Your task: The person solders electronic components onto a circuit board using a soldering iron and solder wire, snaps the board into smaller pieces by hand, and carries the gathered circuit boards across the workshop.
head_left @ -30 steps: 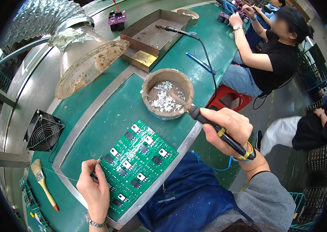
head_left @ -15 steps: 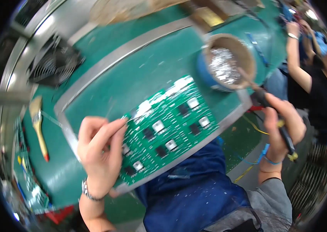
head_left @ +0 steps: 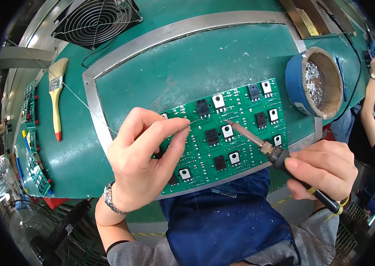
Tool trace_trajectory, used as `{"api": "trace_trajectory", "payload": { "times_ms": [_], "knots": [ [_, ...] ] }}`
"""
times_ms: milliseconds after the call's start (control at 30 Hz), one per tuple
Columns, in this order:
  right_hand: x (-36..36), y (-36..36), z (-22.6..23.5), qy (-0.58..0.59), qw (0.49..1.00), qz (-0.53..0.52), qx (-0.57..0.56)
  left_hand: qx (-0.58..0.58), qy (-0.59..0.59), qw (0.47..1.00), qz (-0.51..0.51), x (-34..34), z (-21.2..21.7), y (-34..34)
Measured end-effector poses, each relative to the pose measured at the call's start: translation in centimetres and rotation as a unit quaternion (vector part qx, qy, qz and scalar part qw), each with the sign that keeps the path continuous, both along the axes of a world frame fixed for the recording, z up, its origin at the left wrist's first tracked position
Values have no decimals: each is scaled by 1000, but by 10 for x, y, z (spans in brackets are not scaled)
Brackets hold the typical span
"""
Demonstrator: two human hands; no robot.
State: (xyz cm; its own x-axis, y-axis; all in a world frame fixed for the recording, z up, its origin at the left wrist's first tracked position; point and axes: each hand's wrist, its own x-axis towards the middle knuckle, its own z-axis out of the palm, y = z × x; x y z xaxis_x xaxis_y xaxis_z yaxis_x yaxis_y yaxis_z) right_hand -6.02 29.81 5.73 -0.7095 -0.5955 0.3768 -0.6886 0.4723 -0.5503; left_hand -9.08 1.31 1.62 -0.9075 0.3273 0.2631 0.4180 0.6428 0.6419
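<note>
Fingers (head_left: 176, 128) of the left hand (head_left: 145, 162) are pinching solder wire (head_left: 195, 120) over the board (head_left: 227, 133); right hand (head_left: 325, 170) is gripping the iron (head_left: 263, 145), tip on a joint, soldering seemingly underway.

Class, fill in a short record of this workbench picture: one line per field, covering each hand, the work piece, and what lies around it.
Left hand: left hand pinches a thin solder wire over the circuit board
Right hand: right hand grips a soldering iron, tip down on the board
Work piece: green circuit board with black and white parts, lying on the green bench
Right of the board: blue-sided pot holding silvery scraps
Left of the board: brush with a red-tipped handle
Far edge: wire-guarded fan
</note>
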Motion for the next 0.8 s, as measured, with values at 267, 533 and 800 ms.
{"api": "trace_trajectory", "payload": {
  "times_ms": [267,533,800],
  "knots": [
    [-9,-16,-7,16,1000,18,6,-10,8,1000,-8,-5,0,1],
    [-13,-23,-15,16,1000,25,3,-6,-6,1000,2,-3,-7,1],
    [-8,-25,-11,33,998,24,48,-9,-13,1000,-10,-4,-9,2]
  ]
}}
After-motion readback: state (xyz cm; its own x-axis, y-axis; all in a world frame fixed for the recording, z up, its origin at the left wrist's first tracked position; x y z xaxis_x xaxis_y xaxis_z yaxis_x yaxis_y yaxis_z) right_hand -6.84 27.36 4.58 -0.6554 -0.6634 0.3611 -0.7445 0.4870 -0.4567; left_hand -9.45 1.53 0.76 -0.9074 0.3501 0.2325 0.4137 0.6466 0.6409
